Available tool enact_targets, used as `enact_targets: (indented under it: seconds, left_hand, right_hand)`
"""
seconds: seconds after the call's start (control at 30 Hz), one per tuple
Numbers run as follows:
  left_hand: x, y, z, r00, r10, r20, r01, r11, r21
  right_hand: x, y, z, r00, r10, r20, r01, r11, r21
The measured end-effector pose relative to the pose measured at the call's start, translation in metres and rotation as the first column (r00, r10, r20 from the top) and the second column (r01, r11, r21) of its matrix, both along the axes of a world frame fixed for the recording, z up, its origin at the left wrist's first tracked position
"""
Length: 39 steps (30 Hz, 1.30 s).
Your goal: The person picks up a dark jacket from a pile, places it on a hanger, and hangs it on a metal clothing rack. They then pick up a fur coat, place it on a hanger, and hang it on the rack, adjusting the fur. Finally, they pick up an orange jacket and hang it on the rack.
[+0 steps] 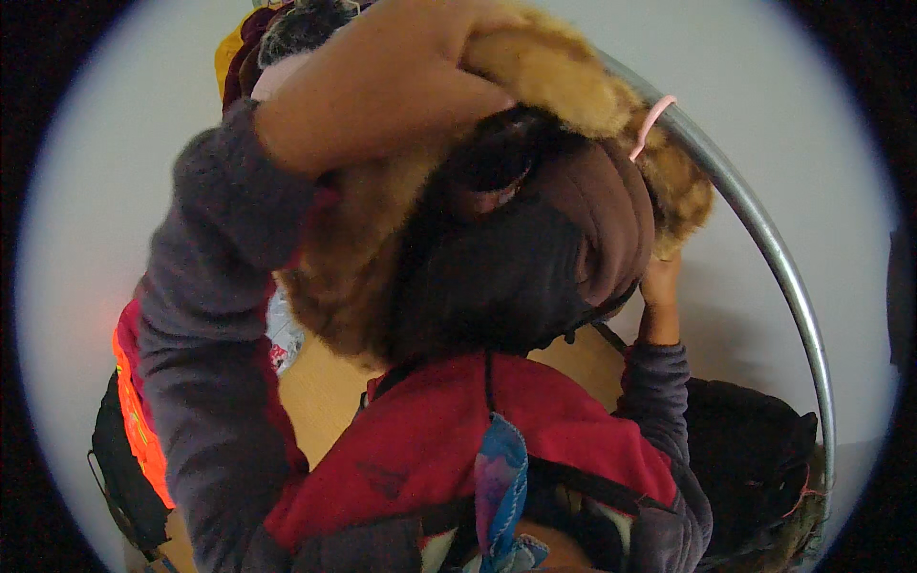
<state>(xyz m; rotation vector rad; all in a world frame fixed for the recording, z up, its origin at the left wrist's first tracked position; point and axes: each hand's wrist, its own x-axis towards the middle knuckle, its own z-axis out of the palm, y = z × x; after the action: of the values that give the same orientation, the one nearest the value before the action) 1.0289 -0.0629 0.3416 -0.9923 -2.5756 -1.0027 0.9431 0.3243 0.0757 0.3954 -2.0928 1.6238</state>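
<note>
A brown fur garment with a dark opening and smooth brown cloth hangs before me. A pink hanger hook beside it loops over a curved-looking metal rail. My left hand reaches across the top of the garment and touches the fur, its fingers out of sight. From below, my right hand meets the fur's lower right edge, which covers the fingers. Whether either hand grips is hidden. Black cloth fills the garment's lower middle.
Other hanging clothes, yellow and dark red, are at the upper left. An orange item and a black bag-like thing lie left of my sleeve. Dark cloth sits at lower right. A pale wall stands behind the rail.
</note>
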Motion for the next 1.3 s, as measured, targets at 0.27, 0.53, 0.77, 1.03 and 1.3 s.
enact_targets:
  seconds: [0.27, 0.53, 0.77, 1.03, 1.3]
  left_hand:
    - [0.076, 0.091, -0.072, 0.911, 0.107, -0.398, -0.219, 0.944, -0.247]
    - [0.078, 0.046, -0.133, 0.890, 0.348, -0.294, -0.231, 0.901, 0.368]
    - [0.070, 0.012, -0.212, 0.868, 0.227, 0.442, -0.402, 0.843, 0.357]
    - [0.063, 0.001, -0.281, 0.808, 0.190, 0.558, -0.588, 0.320, 0.742]
    - [0.076, -0.073, -0.352, 0.439, 0.339, 0.832, -0.544, 0.838, -0.054]
  right_hand:
    - [0.007, -0.047, 0.025, 0.992, 0.119, 0.042, -0.107, 0.969, -0.222]
    - [-0.038, -0.025, -0.013, 0.999, -0.018, -0.028, 0.012, 0.977, -0.214]
    - [-0.058, -0.016, -0.009, 0.999, 0.010, 0.036, -0.005, 0.993, -0.121]
    - [-0.041, -0.024, -0.009, 0.996, -0.046, -0.081, 0.079, 0.877, 0.475]
    - [-0.036, -0.002, -0.035, 0.987, -0.034, -0.158, 0.131, 0.742, 0.657]
